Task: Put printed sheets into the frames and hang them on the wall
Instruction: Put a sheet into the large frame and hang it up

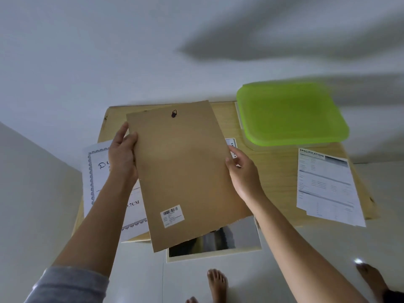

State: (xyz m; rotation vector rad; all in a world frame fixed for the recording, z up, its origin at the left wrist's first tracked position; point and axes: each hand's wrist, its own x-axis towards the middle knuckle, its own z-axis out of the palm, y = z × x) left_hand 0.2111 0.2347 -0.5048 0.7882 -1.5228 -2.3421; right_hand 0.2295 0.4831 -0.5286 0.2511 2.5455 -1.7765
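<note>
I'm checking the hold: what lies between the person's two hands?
In the head view, the brown backing board fills the stretch between them. The left hand holds its left edge and the right hand holds its right edge.

One brown backing board [185, 171] with one black hanger clip [174, 113] and one barcode label [172, 215], one picture frame [240, 235], one green-lidded container [290, 112], one wooden table [273, 171], one bordered certificate [96, 171], one small stack of specification sheets [328, 184], and one mostly hidden sheet [231, 143].
</note>
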